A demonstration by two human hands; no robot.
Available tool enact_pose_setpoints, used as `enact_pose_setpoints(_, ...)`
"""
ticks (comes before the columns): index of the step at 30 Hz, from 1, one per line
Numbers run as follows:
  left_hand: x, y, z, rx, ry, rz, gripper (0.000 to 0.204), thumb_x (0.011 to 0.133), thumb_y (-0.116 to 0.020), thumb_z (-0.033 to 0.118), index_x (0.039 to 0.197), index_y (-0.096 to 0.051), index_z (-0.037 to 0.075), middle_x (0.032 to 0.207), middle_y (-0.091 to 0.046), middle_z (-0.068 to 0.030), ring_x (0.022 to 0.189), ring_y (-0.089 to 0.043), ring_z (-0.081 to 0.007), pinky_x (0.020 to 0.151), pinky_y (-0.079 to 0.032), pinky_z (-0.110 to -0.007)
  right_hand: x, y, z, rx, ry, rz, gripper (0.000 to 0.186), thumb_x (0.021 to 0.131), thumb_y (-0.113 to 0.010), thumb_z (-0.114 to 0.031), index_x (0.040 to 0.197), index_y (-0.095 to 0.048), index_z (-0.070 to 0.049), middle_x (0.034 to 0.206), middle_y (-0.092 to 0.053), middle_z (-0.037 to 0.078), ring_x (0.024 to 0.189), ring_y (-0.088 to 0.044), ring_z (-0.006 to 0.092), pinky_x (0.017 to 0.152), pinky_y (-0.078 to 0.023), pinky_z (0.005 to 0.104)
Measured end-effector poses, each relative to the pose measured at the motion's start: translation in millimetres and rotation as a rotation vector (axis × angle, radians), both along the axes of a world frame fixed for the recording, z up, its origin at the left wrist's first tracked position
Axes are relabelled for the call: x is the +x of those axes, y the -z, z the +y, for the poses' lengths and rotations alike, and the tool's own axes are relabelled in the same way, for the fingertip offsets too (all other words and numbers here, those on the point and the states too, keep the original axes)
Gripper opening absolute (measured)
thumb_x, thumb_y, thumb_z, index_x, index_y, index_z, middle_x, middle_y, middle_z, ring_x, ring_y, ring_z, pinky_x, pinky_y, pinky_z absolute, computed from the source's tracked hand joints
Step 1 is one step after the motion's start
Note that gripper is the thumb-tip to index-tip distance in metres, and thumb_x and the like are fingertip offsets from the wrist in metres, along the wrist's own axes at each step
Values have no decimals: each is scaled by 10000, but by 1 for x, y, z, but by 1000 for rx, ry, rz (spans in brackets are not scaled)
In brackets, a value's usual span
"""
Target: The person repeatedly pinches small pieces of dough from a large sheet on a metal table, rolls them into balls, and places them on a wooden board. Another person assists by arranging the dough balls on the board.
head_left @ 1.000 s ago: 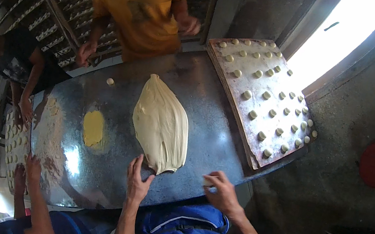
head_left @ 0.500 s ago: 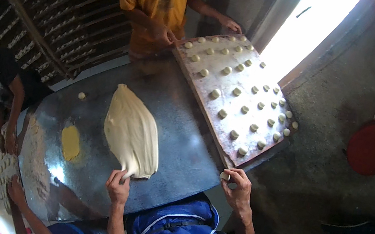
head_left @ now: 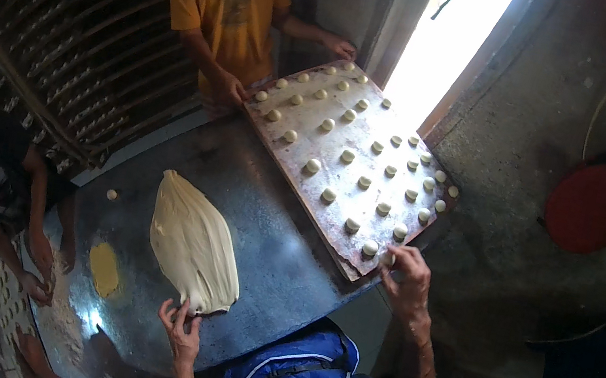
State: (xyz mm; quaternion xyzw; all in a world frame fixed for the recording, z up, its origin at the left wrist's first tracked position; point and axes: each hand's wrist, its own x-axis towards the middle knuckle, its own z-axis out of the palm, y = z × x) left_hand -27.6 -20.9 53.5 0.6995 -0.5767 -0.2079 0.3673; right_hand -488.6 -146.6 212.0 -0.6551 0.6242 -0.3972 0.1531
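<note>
At the near edge of the table point(head_left: 290, 267), the left hand point(head_left: 178, 328) has thumb and forefinger a little apart at the tip of a large dough mass point(head_left: 195, 247); whether it pinches any dough, I cannot tell. Off to the right, the right hand point(head_left: 402, 274) is narrowed around a small dough ball point(head_left: 387, 259) at the near corner of a board point(head_left: 305, 117). The ball looks light and soft, best held by its sides with fingertips, since a hard squeeze would likely dent it. The large mass should be heavier, limp and stretchy; its smooth sheen suggests a slightly slick skin, and its narrow near end seems the easiest place to grip between thumb and finger. It lies just beyond the left hand, stretching away from it, and well to the left of the right hand. Farther out, rows of similar balls point(head_left: 312, 166) sit on the board, whose far end a co-worker in an orange shirt point(head_left: 229, 8) holds with both hands. Left of the mass are a yellow patch point(head_left: 103, 269) and, beyond that, a lone ball point(head_left: 112, 195).
</note>
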Motion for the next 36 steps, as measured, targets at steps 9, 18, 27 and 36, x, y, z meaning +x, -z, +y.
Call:
enact_pose_setpoints(9,1,25,-22,-194,-76,-253,410,854,-613,-101,1225,-717,41,1220,-609,-181,1048,-655,-361,866,-550,-438,-18,-118,-13,-645,44,18,516,838,-833,-49,1294,-599,1,1148,-708,151,923,-751,226,721,-634,306)
enact_pose_setpoints(18,-9,-10,-16,-177,-136,-240,361,788,-678,-111,1115,-752,23,1062,-637,-140,935,-680,-329,790,-553,-420,15,72,-9,9,158,361,744,800,-874,-178,1409,-485,0,1067,-703,173,870,-697,320,740,-563,408)
enact_pose_setpoints(27,-60,-69,-2,-94,-229,-272,330,798,-742,-44,1118,-745,39,1093,-663,-148,961,-701,-321,819,-575,-410,283,144,35,1396,-717,-1235,583,1116,-426,-450,1326,-576,73,1149,-701,91,971,-641,183,848,-546,361)
enact_pose_setpoints(36,-45,-53,45,525,-422,1294,597,1081,-386,505,1176,-646,-25,1064,-722,-126,1011,-722,-257,881,-583,-393,272,125,59,733,-772,-110,328,1038,-598,-319,994,-654,2,727,-655,211,743,-688,323,678,-520,475)
